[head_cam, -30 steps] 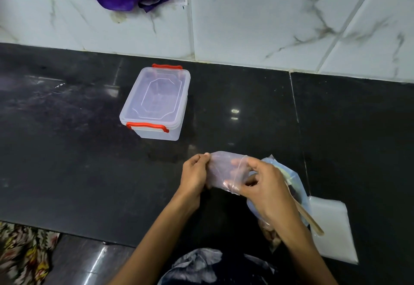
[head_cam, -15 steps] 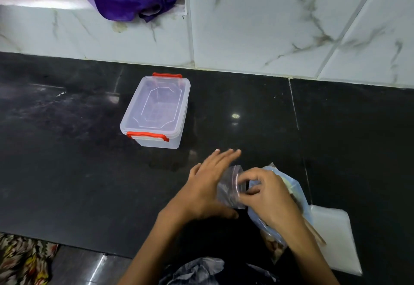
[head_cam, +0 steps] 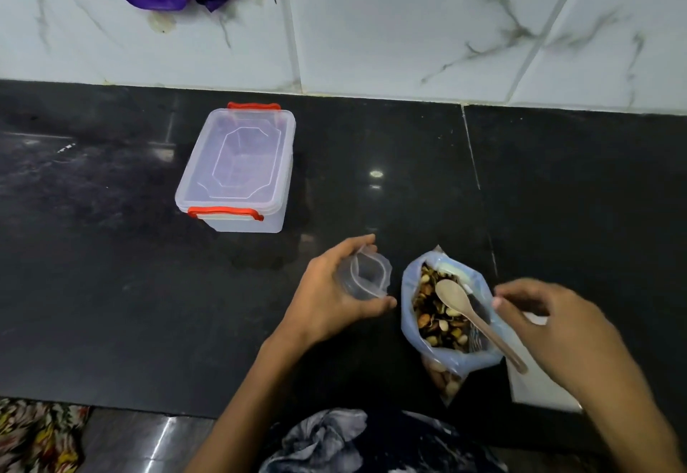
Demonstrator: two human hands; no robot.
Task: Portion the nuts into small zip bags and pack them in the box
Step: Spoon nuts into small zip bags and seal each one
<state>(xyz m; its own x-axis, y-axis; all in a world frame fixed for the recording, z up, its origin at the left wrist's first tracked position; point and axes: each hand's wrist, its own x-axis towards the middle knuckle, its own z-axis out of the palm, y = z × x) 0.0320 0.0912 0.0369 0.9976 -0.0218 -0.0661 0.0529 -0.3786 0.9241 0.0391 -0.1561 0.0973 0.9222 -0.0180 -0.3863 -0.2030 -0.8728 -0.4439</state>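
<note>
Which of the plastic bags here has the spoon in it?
The big nut bag by the right hand: its mouth is open, with mixed nuts and the wooden spoon inside. The small zip bag in the left hand is open but empty.

A home kitchen: a polished black stone counter (head_cam: 111, 286) meets a white marble-veined tiled wall (head_cam: 409, 26) on the far side.
</note>
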